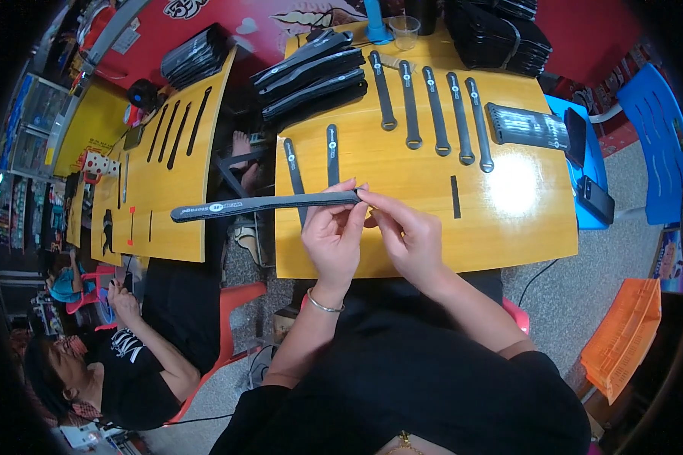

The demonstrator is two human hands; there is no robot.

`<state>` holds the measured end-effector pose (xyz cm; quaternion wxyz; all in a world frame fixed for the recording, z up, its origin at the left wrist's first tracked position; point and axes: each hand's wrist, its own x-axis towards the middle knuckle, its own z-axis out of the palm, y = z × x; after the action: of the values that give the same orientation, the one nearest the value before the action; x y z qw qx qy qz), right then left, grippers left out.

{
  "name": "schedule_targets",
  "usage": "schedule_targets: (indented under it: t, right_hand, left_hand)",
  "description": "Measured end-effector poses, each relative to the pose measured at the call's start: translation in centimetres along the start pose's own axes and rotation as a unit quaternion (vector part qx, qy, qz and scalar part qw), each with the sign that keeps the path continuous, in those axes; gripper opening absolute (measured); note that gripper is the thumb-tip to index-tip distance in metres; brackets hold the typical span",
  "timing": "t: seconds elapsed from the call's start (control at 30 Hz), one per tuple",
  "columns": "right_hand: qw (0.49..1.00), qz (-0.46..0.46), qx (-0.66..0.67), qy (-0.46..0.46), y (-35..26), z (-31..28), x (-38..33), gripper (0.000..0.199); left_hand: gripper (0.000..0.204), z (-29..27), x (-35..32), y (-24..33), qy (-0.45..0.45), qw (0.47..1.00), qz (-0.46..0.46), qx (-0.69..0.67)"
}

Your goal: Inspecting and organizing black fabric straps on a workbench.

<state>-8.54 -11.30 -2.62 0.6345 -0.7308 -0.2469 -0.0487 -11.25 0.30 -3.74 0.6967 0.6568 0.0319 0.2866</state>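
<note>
A long grey strap [262,203] with a rounded end, dark along its lower edge, stretches out to the left above the table's front. My left hand [332,239] is closed around its right part. With fingers pinched, my right hand [410,235] grips the strap's right end, where the fingertips of both hands meet. Just beyond the hands, two grey straps [332,152] lie partly hidden. Farther right, several similar straps [436,110] with slotted ends lie side by side. A short black strip [456,197] rests right of my right hand.
Stacks of straps [311,76] and a dark bundle [501,38] stand at the table's back, near a clear cup [404,32]. A wrapped pack [527,127] lies right. A co-worker [129,349] sits at the left table [178,212]. Beyond the right edge are a phone [596,199] and an orange crate [622,337].
</note>
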Motion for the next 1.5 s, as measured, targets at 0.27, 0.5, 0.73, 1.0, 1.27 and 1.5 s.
schedule_targets:
  t: [0.27, 0.5, 0.73, 1.0, 1.27, 1.5]
  right_hand:
    - [0.998, -0.021, -0.067, 0.003, 0.4, -0.5, 0.3, 0.028]
    - [0.996, -0.048, -0.06, -0.054, 1.0, -2.1, 0.8, 0.025]
    - [0.987, 0.052, 0.107, -0.105, 1.3, -3.5, 0.5, 0.022]
    - [0.988, 0.066, 0.121, -0.067, 0.7, -4.0, 0.1, 0.014]
    - [0.982, 0.107, 0.136, -0.071, 0.6, -4.2, -0.7, 0.005]
    - [0.992, 0.076, 0.094, -0.026, -0.7, -3.6, -0.9, 0.004]
  left_hand:
    - [0.014, -1.1, 0.5, -0.5, -0.015, 0.955, 0.145, 0.257]
    - [0.013, -1.5, 0.6, 1.0, -0.078, 0.965, 0.077, 0.238]
    - [0.008, -1.3, -0.9, 0.0, -0.114, 0.99, -0.084, -0.009]
    - [0.008, -1.3, -1.5, 0.6, -0.177, 0.96, -0.186, -0.112]
    - [0.008, -0.9, -1.8, 0.7, -0.184, 0.971, -0.151, -0.028]
    - [0.011, -0.7, -1.7, 0.7, -0.178, 0.978, -0.063, 0.09]
